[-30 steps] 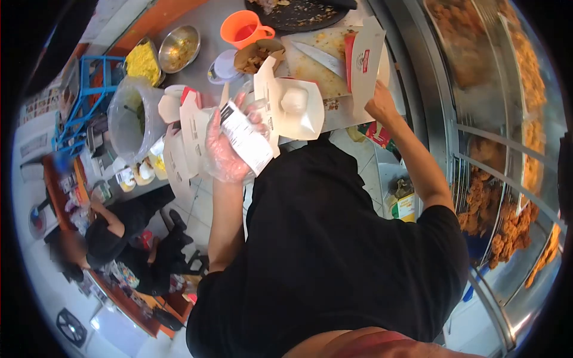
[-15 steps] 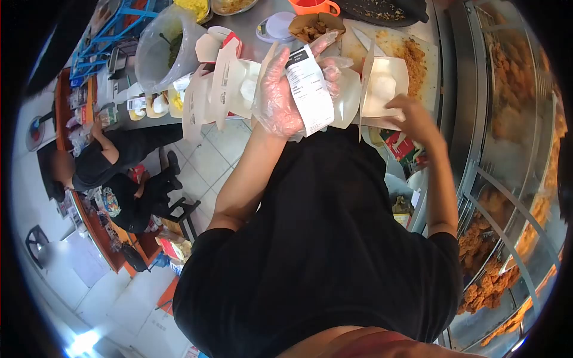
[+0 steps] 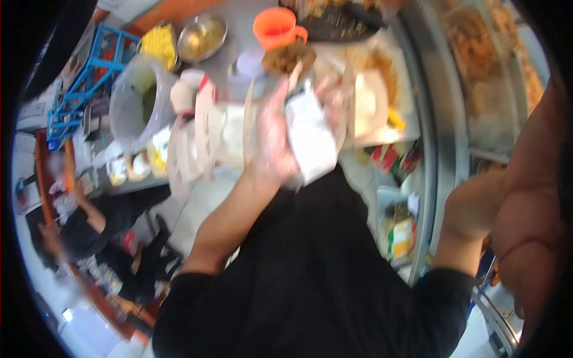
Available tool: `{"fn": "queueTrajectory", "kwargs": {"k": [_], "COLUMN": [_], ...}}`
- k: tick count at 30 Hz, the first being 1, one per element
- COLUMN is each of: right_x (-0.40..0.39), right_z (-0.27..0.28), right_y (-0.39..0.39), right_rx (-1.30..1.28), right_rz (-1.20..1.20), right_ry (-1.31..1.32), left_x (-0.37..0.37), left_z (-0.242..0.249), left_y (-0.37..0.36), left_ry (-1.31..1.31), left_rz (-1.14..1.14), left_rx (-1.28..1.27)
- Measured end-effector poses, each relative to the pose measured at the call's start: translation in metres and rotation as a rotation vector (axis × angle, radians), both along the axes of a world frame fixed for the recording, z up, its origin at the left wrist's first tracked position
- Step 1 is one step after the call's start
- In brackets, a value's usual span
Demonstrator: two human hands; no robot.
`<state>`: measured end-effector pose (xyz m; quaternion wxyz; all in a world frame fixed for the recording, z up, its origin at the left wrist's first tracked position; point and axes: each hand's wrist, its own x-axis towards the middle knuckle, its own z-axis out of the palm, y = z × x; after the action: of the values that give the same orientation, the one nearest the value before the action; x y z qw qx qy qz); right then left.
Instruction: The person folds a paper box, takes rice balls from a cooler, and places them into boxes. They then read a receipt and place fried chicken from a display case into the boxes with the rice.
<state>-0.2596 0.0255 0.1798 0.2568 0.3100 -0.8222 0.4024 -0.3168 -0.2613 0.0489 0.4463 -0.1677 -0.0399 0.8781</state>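
Note:
My left hand [image 3: 276, 140], in a clear plastic glove, holds a printed paper receipt [image 3: 311, 134] in front of my body. Motion blurs its print. My right hand [image 3: 528, 209] is raised very close to the camera at the right edge, large and partly cut off, so its fingers cannot be made out. Several open white takeout boxes [image 3: 227, 136] line the counter's near edge on the left. Another open box [image 3: 368, 104] sits to the right of the gloved hand.
An orange jug [image 3: 276, 28], a metal bowl [image 3: 203, 39] and a large clear tub [image 3: 136, 104] stand on the counter. A glass case of fried food [image 3: 477, 53] runs along the right. Two people are at the left, one of them wearing a black shirt [image 3: 86, 222].
My right hand has left the open box on the right and come up close to the camera. The left hand keeps the receipt. The view has shifted and blurred.

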Motion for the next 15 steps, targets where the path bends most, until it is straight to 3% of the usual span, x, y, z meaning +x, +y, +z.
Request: {"fn": "queueTrajectory", "kwargs": {"k": [9, 15], "right_x": [0.108, 0.079], "right_z": [-0.005, -0.004], "right_y": [-0.031, -0.084], "right_rx": [-0.035, -0.219], "right_rz": [-0.302, -0.3], "right_ry": [-0.127, 0.025], "left_x": [0.0, -0.003], "left_z": [0.02, 0.018], "left_y": [-0.018, -0.013], "left_ry": [-0.15, -0.193], "left_rz": [-0.225, -0.409], "left_rx": [0.26, 0.384]}}
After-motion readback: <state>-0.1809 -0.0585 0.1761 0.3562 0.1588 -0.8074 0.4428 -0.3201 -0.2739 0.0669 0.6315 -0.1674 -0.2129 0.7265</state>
